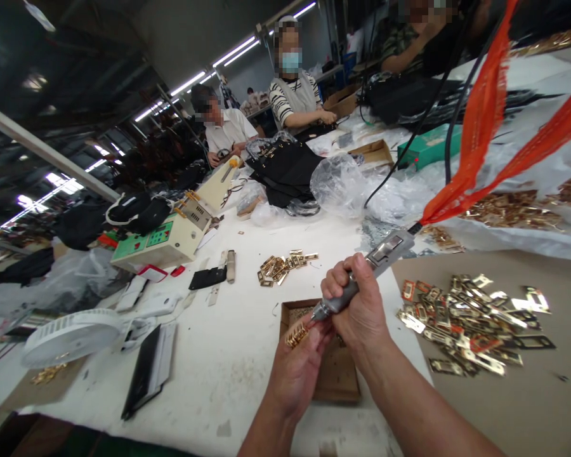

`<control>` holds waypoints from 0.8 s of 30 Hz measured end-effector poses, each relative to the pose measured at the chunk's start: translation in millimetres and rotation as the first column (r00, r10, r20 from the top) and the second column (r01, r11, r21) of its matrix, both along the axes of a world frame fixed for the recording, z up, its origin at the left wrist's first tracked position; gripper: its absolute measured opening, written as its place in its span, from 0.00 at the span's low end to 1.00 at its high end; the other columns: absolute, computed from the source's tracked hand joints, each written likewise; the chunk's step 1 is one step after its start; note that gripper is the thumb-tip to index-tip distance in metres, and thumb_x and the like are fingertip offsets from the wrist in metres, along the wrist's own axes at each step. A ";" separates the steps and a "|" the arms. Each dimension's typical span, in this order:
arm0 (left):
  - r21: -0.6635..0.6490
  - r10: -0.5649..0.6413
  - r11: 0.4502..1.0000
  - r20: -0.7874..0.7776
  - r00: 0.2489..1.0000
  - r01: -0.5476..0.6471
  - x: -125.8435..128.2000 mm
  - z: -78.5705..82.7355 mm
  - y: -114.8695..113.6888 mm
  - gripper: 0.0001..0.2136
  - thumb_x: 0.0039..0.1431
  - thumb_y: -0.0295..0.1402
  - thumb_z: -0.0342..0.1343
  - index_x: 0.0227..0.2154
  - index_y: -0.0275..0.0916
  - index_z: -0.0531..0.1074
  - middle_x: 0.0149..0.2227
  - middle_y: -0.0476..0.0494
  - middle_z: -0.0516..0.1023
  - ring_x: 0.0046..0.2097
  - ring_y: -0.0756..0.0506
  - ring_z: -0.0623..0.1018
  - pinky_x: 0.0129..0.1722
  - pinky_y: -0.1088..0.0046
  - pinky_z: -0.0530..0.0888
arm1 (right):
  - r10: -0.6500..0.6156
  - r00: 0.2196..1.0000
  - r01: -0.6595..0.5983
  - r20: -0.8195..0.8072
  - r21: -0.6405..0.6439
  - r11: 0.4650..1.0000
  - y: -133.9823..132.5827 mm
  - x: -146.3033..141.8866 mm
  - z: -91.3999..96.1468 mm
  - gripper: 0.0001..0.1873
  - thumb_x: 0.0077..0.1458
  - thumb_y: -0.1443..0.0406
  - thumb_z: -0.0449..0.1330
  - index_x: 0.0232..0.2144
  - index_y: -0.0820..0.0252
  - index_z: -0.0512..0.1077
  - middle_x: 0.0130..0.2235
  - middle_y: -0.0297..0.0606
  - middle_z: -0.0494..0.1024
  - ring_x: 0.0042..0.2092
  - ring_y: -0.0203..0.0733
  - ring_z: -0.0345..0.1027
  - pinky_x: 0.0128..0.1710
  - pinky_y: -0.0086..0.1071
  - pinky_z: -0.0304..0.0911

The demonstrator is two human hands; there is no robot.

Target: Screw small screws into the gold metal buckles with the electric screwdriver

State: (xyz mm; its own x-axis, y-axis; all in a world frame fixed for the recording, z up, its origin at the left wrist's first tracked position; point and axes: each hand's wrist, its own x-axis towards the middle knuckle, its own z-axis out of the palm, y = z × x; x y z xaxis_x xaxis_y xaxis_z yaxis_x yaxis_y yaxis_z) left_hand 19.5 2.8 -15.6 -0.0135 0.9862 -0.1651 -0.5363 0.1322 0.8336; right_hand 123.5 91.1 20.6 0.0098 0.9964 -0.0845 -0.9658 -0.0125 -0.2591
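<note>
My right hand (pixel 356 311) is wrapped round a grey powered screwdriver (pixel 380 260) whose tip points down-left. An orange strap (pixel 480 127) and a black cable run up from its rear end. My left hand (pixel 299 365) pinches a small gold metal buckle (pixel 296 335) right at the tool's tip. Both hands hover over a shallow cardboard box (pixel 335 374) on the white table (pixel 219 362). A pile of gold and black buckle plates (pixel 471 324) lies to the right on a brown board. A smaller heap of gold parts (pixel 280 266) sits beyond the box.
A cream-and-green machine (pixel 166 238) stands at the left, with a white round fan (pixel 71 336) and a black flat case (pixel 147 371) nearer me. Plastic bags, black handbags and cardboard boxes crowd the far table, where other people sit working.
</note>
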 end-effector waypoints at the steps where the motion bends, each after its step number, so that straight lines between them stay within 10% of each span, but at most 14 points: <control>1: 0.000 -0.001 1.000 0.000 1.000 0.001 -0.1 0.0 -0.2 0.14 0.63 0.29 0.62 0.51 0.36 0.79 0.51 0.36 0.82 0.57 0.36 0.77 0.63 0.53 0.67 | 0.000 1.000 0.000 0.002 -0.004 1.000 -0.1 -0.3 0.0 0.23 0.53 0.54 0.71 0.26 0.57 0.62 0.23 0.24 0.60 0.21 0.28 0.54 0.21 0.25 0.54; 24: -0.041 0.023 0.999 -0.022 0.999 -0.024 0.6 0.2 -1.5 0.15 0.59 0.33 0.66 0.49 0.37 0.80 0.52 0.35 0.82 0.56 0.35 0.78 0.61 0.53 0.69 | -0.021 0.999 0.023 0.048 -0.034 0.999 -2.8 -1.9 4.4 0.21 0.51 0.60 0.70 0.24 0.57 0.60 0.21 0.23 0.59 0.19 0.28 0.53 0.19 0.24 0.53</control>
